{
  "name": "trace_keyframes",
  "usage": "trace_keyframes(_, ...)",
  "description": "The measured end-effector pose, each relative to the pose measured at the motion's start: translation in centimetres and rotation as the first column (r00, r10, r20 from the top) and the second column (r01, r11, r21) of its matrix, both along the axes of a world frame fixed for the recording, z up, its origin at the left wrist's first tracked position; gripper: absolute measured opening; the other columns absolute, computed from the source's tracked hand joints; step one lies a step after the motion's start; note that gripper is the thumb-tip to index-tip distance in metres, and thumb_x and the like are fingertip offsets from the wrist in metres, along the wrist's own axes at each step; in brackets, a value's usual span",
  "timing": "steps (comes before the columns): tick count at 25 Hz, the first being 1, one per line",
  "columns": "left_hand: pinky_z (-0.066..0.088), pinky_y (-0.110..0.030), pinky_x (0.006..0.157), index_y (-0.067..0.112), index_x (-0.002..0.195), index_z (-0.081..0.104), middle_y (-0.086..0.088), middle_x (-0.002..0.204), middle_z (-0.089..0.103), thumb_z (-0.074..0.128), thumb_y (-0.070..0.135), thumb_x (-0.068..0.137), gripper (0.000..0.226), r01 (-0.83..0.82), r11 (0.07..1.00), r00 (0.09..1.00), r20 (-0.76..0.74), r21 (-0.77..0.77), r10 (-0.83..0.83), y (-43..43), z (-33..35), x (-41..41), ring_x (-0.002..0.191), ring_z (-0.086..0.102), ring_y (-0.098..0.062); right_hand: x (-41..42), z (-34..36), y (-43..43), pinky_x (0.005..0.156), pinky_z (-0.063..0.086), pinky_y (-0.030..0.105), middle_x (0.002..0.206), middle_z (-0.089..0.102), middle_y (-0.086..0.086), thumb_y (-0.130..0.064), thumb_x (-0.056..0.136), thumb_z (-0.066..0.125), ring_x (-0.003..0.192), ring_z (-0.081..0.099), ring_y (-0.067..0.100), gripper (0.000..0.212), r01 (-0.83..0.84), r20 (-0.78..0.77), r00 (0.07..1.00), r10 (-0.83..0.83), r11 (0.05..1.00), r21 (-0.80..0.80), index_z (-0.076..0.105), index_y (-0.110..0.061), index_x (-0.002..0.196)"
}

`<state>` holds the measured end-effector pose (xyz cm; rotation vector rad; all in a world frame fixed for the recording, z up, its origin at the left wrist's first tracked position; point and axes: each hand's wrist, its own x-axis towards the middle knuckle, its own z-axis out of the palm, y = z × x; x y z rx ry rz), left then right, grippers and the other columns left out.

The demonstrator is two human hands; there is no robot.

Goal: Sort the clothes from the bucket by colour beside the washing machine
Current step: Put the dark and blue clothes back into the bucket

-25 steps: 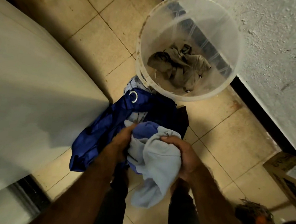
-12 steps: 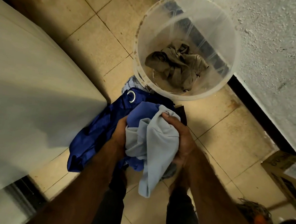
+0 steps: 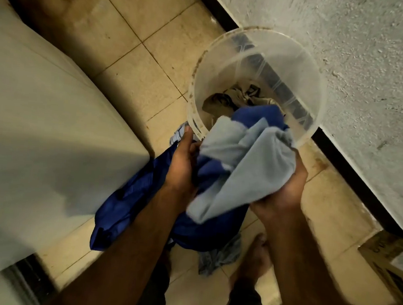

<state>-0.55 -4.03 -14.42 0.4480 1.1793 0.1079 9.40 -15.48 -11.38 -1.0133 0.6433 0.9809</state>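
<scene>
Both my hands hold a bundled light-blue and dark-blue garment (image 3: 241, 161) in front of the clear plastic bucket (image 3: 267, 50). My left hand (image 3: 182, 165) presses its left side, fingers fairly straight. My right hand (image 3: 282, 192) cups it from below and the right, fingers curled round the cloth. Inside the bucket lies a crumpled brownish-grey garment (image 3: 227, 100), partly hidden by the bundle. On the floor under my arms lies a pile of dark-blue cloth (image 3: 127, 199), with a pale blue piece (image 3: 177, 135) at its far end and a grey-blue piece (image 3: 220, 255) near my foot.
The white washing machine (image 3: 37, 136) fills the left side. A rough plaster wall (image 3: 352, 56) with a black skirting runs along the right. A cardboard box (image 3: 392, 259) sits at the right edge. My bare foot (image 3: 254, 258) stands on the beige floor tiles (image 3: 130, 66).
Both hands have lifted the two-tone blue bundle up from above the floor pile toward the bucket's rim; it now overlaps the bucket's near edge. The view has pulled back.
</scene>
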Motion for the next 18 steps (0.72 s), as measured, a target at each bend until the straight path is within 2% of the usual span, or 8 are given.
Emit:
trace_keyframes(1, 0.048, -0.041, 0.102, 0.013, 0.133, 0.061, -0.011, 0.132, 0.066, 0.035, 0.065, 0.097, 0.067, -0.018, 1.0, 1.0, -0.021, 0.005, 0.018, -0.1, -0.1, 0.2, 0.115, 0.064, -0.026, 1.0, -0.5, 0.5, 0.074, 0.062, 0.033, 0.097, 0.078, 0.0, -0.053, 0.098, 0.051, 0.087, 0.075, 0.018, 0.04, 0.07, -0.048, 0.997, -0.068, 0.997, 0.032, 0.074, -0.027, 0.119)
trace_keyframes(3, 0.053, -0.042, 0.095, 0.018, 0.125, 0.064, -0.007, 0.122, 0.072, 0.037, 0.07, 0.095, 0.066, 0.096, 0.992, 0.988, -0.127, 0.078, -0.085, 0.0, -0.5, 0.2, 0.11, 0.068, -0.025, 3.6, -0.8, 2.8, 0.083, 0.062, 0.049, 0.121, 0.071, 0.008, -0.071, 0.088, 0.055, 0.107, 0.07, 0.032, 0.062, 0.109, -0.086, 0.99, -0.112, 0.993, -0.037, 0.065, -0.028, 0.131)
trace_keyframes(6, 0.055, -0.043, 0.094, 0.018, 0.118, 0.066, -0.004, 0.113, 0.076, 0.045, 0.064, 0.096, 0.055, 0.218, 0.971, 0.955, -0.227, 0.098, -0.192, -0.9, -1.7, -0.9, 0.106, 0.071, -0.023, 4.5, -1.7, 4.4, 0.08, 0.063, 0.051, 0.136, 0.054, 0.013, -0.074, 0.088, 0.054, 0.111, 0.064, 0.039, 0.074, -0.048, -0.065, 0.997, 0.037, 0.983, -0.177, 0.047, -0.026, 0.145)
trace_keyframes(8, 0.056, -0.042, 0.092, 0.018, 0.117, 0.067, -0.003, 0.11, 0.076, 0.051, 0.057, 0.097, 0.047, 0.245, 0.966, 0.947, -0.233, 0.087, -0.219, -1.6, -2.4, -1.6, 0.103, 0.071, -0.022, 3.8, -2.9, 3.9, 0.077, 0.064, 0.045, 0.135, 0.055, 0.014, -0.064, 0.093, 0.057, 0.109, 0.067, 0.035, 0.063, -0.158, -0.022, 0.987, 0.158, 0.953, -0.26, 0.05, -0.023, 0.14)
trace_keyframes(10, 0.057, -0.038, 0.085, 0.018, 0.114, 0.067, -0.002, 0.107, 0.076, 0.057, 0.049, 0.097, 0.037, 0.291, 0.952, 0.925, -0.28, 0.09, -0.256, -1.9, -3.8, -2.5, 0.098, 0.072, -0.019, 2.7, -4.1, 2.9, 0.076, 0.064, 0.039, 0.122, 0.066, 0.014, -0.053, 0.096, 0.06, 0.101, 0.071, 0.027, 0.047, -0.183, -0.016, 0.982, 0.187, 0.937, -0.297, 0.059, -0.017, 0.126)
trace_keyframes(13, 0.054, -0.037, 0.073, 0.011, 0.103, 0.069, -0.004, 0.096, 0.073, 0.069, 0.036, 0.093, 0.027, 0.492, 0.838, 0.828, -0.425, 0.237, -0.366, -2.7, -7.2, -5.3, 0.081, 0.067, -0.016, 0.3, -6.0, 1.1, 0.071, 0.062, 0.034, 0.101, 0.075, 0.012, -0.041, 0.098, 0.062, 0.087, 0.073, 0.024, 0.033, -0.228, -0.058, 0.973, 0.222, 0.909, -0.349, 0.068, -0.012, 0.112)
trace_keyframes(15, 0.055, -0.04, 0.083, 0.01, 0.105, 0.069, -0.006, 0.104, 0.069, 0.075, 0.03, 0.088, 0.027, 0.738, 0.611, 0.635, -0.601, 0.287, -0.485, -3.0, -10.0, -8.1, 0.091, 0.066, -0.022, -1.6, -7.5, -0.1, 0.074, 0.061, 0.034, 0.102, 0.076, 0.012, -0.04, 0.099, 0.06, 0.091, 0.073, 0.024, 0.035, -0.31, -0.111, 0.951, 0.289, 0.872, -0.379, 0.068, -0.01, 0.115)
trace_keyframes(18, 0.049, -0.05, 0.099, 0.02, 0.129, 0.059, -0.009, 0.139, 0.048, 0.072, 0.036, 0.085, 0.049, 0.973, 0.223, 0.168, -0.849, 0.062, -0.5, -3.7, -12.7, -12.9, 0.124, 0.05, -0.035, -4.8, -10.6, -2.1, 0.079, 0.058, 0.033, 0.109, 0.073, 0.012, -0.041, 0.101, 0.058, 0.1, 0.071, 0.025, 0.037, -0.463, -0.215, 0.887, 0.41, 0.792, -0.399, 0.065, -0.012, 0.122)
